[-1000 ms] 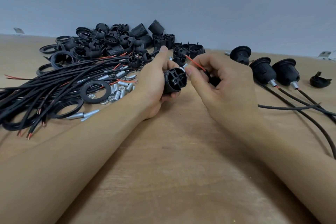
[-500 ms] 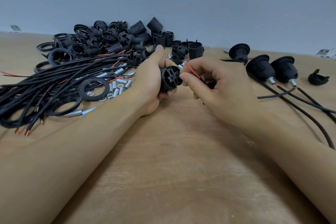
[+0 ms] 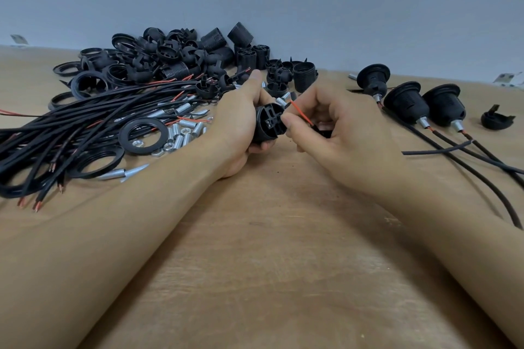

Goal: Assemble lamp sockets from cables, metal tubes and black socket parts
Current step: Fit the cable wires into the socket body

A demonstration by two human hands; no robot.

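Head view of a wooden table (image 3: 269, 278) during socket assembly. The left hand (image 3: 241, 122) wraps its curled fingers and thumb round one black socket insert (image 3: 269, 123), held just above the table at centre with its ribbed, slotted face turned toward the right hand. The right hand (image 3: 334, 133) has its fingers curled and pinches one thin red wire (image 3: 301, 114) between thumb and forefinger; the wire's free end rises toward the insert's upper edge. Whether the wire touches the insert cannot be told. A dark part lies inside the right palm, too hidden to name.

Left of the hands: one loose bundle of black cables (image 3: 71, 133) with bared copper ends, the strands too many and too tangled to count. Beside it lie three flat black rings (image 3: 143, 135) in the foreground and a scatter of short metal tubes (image 3: 187, 133) and hex nuts, more than ten in all. Behind them stands one heap of black socket parts (image 3: 175, 56), uncountable.

Right of the hands: three assembled sockets (image 3: 407, 102), each with a metal tube and a black cable leading out, set in a row. One black cap piece (image 3: 496, 120) lies apart at the far right.
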